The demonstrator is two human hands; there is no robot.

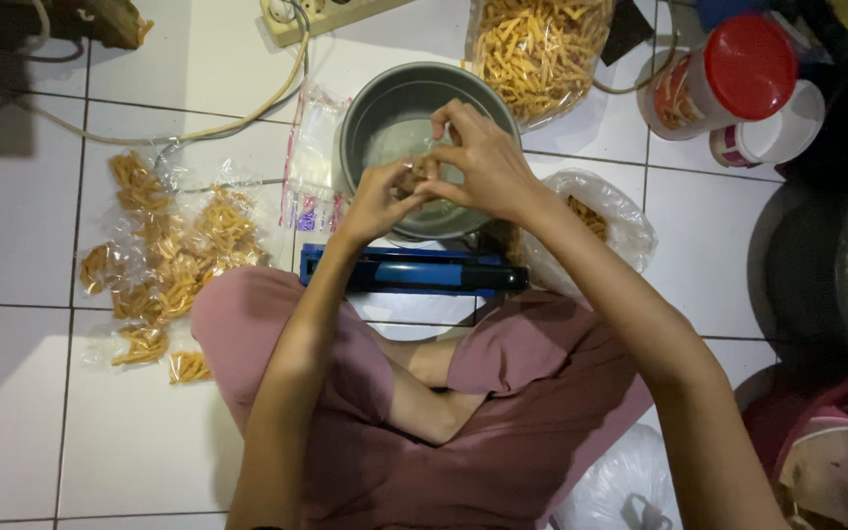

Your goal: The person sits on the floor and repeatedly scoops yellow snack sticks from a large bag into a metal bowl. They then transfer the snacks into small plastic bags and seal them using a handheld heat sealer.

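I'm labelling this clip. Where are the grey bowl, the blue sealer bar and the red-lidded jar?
grey bowl (pixel 365 118): head view, bare inner wall at left.
blue sealer bar (pixel 414 272): head view, middle of its top.
red-lidded jar (pixel 750 67): head view, centre of red lid.

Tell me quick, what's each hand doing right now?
Left hand: closed, pinching a small clear plastic bag of snacks over the round grey metal bowl.
Right hand: closed on the same bag.

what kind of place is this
Probably a home floor used as a small snack-packing spot: a person sits cross-legged on white tiles, with small filled snack packets beside them, a blue heat sealer in front, and a big bag of fried sticks.
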